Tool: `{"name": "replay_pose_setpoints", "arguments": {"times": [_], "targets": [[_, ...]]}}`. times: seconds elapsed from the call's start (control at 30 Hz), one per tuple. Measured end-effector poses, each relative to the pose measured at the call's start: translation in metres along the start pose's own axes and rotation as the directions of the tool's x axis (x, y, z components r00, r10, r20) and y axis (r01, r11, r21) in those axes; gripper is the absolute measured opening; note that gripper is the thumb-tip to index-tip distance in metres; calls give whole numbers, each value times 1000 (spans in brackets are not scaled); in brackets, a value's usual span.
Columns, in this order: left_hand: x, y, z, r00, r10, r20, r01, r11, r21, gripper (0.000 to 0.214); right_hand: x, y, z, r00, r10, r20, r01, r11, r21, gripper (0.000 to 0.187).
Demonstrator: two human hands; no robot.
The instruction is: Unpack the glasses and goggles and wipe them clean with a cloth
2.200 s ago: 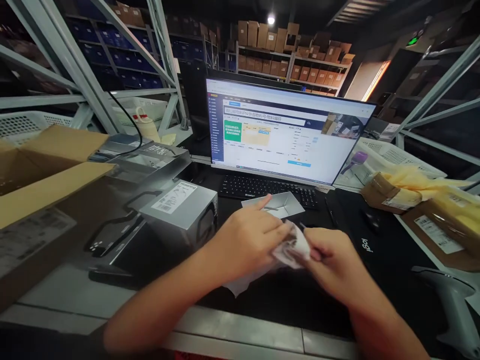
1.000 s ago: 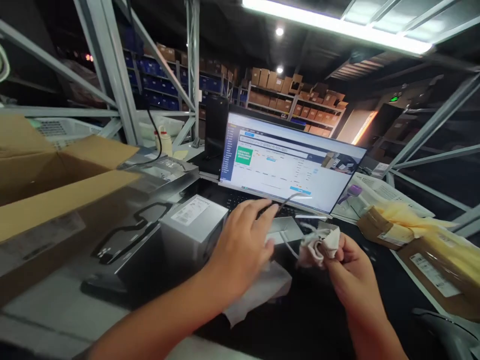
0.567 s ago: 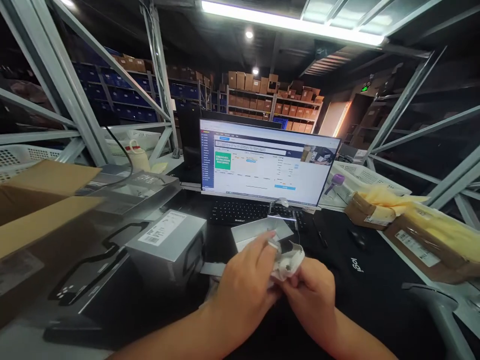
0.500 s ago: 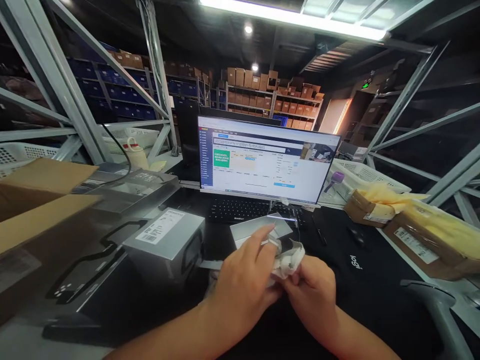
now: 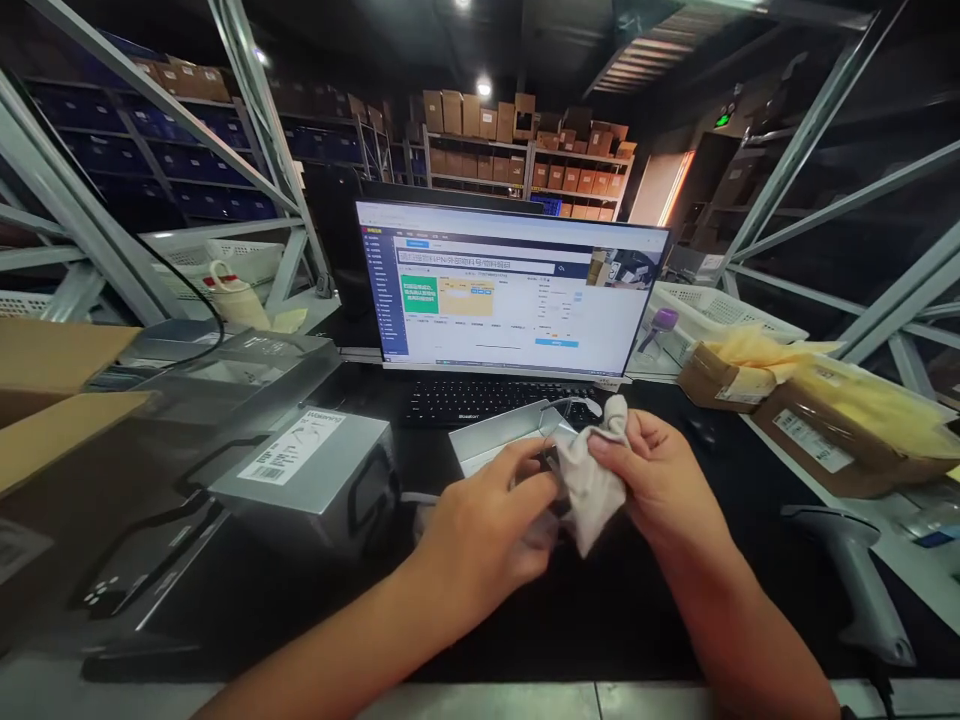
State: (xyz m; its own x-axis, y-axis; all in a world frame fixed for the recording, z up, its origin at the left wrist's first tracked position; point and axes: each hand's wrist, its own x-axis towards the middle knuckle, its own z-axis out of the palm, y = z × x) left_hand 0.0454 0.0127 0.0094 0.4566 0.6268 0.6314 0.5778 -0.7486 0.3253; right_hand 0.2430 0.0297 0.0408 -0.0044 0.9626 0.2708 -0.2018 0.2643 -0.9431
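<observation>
My left hand [image 5: 487,520] is closed around what looks like a pair of clear glasses, mostly hidden by the fingers; one thin arm with a pale tip [image 5: 591,406] sticks up beyond the hand. My right hand [image 5: 660,460] pinches a whitish cloth [image 5: 592,495], which hangs down between the two hands, close to the left fingertips. Behind the hands lies an open silver-grey box part [image 5: 487,435]. To the left stands a grey carton [image 5: 345,470] with a white label on top.
A monitor [image 5: 480,325] and black keyboard [image 5: 465,400] stand ahead. On the right are a barcode scanner [image 5: 855,570], a mouse [image 5: 701,432] and brown cartons [image 5: 817,450] with yellow wrapping. An open cardboard box [image 5: 67,350] and large grey packaging [image 5: 247,390] fill the left side.
My right hand has drawn the cloth up and to the right, so it now hangs more freely. My left hand keeps its hold. The view has shifted slightly.
</observation>
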Motion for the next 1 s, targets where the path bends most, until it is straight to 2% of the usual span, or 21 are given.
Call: {"name": "replay_pose_setpoints", "arguments": {"times": [0.07, 0.17, 0.27, 0.33, 0.4, 0.47, 0.5, 0.53, 0.6, 0.67, 0.73, 0.8, 0.87, 0.93, 1.0], "targets": [[0, -2, 2, 1000, 3, 14, -4, 1000, 19, 39, 8, 3, 1, 996, 13, -92, -3, 995, 99, 55], [-1, -4, 6, 999, 26, 19, -26, 1000, 6, 32, 9, 8, 11, 985, 53, -167, -20, 981, 193, 41], [-2, -5, 10, 996, -20, -89, 20, 1000, 2, 27, -7, 23, 30, 984, 101, -147, -65, 970, 236, 37], [-4, -7, 12, 980, -52, -194, 48, 999, -22, 23, -25, 39, 45, 986, 58, -159, -34, 988, 147, 37], [-6, -8, 12, 961, -30, -276, 15, 998, -58, 19, -39, 54, 56, 974, -64, -216, 62, 998, -16, 38], [-7, -9, 12, 943, 23, -332, -48, 997, -68, 18, -45, 59, 59, 954, -172, -245, 145, 982, -122, 35], [-7, -9, 12, 933, 55, -357, -77, 996, -46, 19, -43, 55, 58, 958, -175, -229, 153, 982, -109, 31], [-6, -9, 12, 924, 87, -372, -96, 995, -6, 21, -39, 47, 54, 969, -139, -203, 133, 990, -45, 29], [-3, -7, 13, 918, 156, -366, -130, 987, 93, 18, -25, 26, 43, 988, 9, -153, 19, 984, 178, 33], [0, -4, 15, 923, 208, -324, -166, 974, 153, 7, -11, 8, 34, 980, 146, -132, -87, 924, 373, 35], [1, -4, 18, 933, 217, -287, -175, 971, 165, 8, -6, 4, 31, 966, 193, -173, -102, 897, 431, 34], [-1, -6, 20, 938, 194, -287, -156, 976, 151, 7, -13, 15, 36, 957, 124, -262, -27, 938, 344, 34], [-3, -9, 19, 933, 158, -324, -127, 985, 116, 16, -27, 34, 45, 956, -54, -288, 99, 985, 143, 28], [-6, -12, 16, 917, 148, -371, -134, 989, 64, 20, -41, 49, 52, 940, -282, -191, 274, 959, -70, 15], [-7, -12, 13, 899, 153, -410, -152, 988, 35, 21, -47, 52, 54, 917, -389, -84, 374, 915, -150, 8]]}}
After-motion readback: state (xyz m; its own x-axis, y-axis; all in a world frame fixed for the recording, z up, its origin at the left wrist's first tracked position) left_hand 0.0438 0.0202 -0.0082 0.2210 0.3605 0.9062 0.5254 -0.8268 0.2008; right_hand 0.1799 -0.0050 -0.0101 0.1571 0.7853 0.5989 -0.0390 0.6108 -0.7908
